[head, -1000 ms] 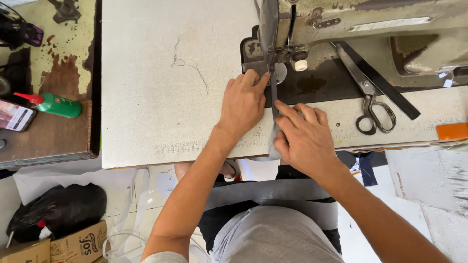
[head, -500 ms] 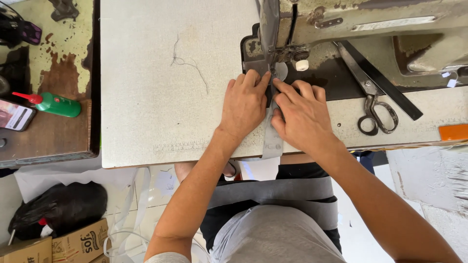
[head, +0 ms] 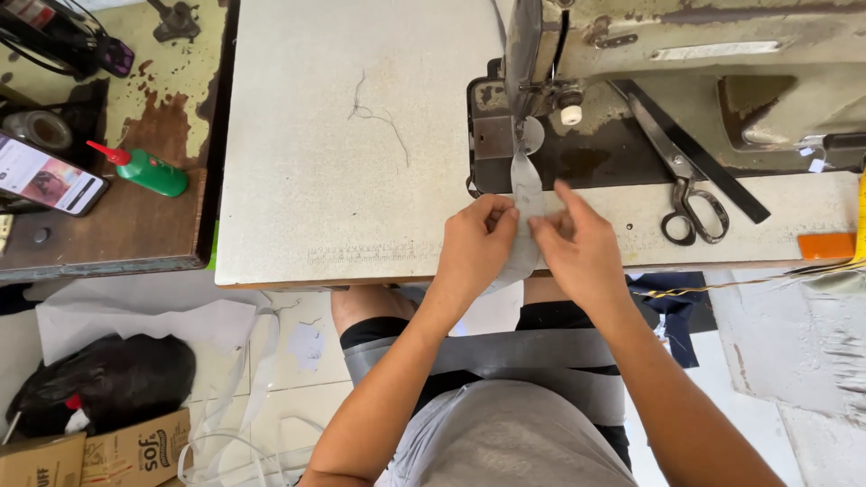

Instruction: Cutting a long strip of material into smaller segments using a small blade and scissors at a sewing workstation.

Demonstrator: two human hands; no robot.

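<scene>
A narrow grey fabric strip (head: 526, 185) runs from under the presser foot of an old sewing machine (head: 686, 54) toward the table's near edge. My left hand (head: 475, 245) pinches the strip's left edge near the front of the table. My right hand (head: 577, 248) pinches its right edge, fingers pointing toward the needle. Both hands sit close together, a short way back from the needle plate (head: 493, 137). More grey strip lies across my lap (head: 505, 352).
Scissors (head: 681, 185) lie on the machine bed right of my hands. An orange block (head: 825, 245) sits at the table's right edge. A side table at left holds a green bottle (head: 149, 169) and a phone (head: 50, 176). Bags and a cardboard box (head: 135, 446) rest on the floor.
Both hands have drawn back from the presser foot toward the table's front edge, sliding along the strip. More of the strip now shows between my fingers and the needle.
</scene>
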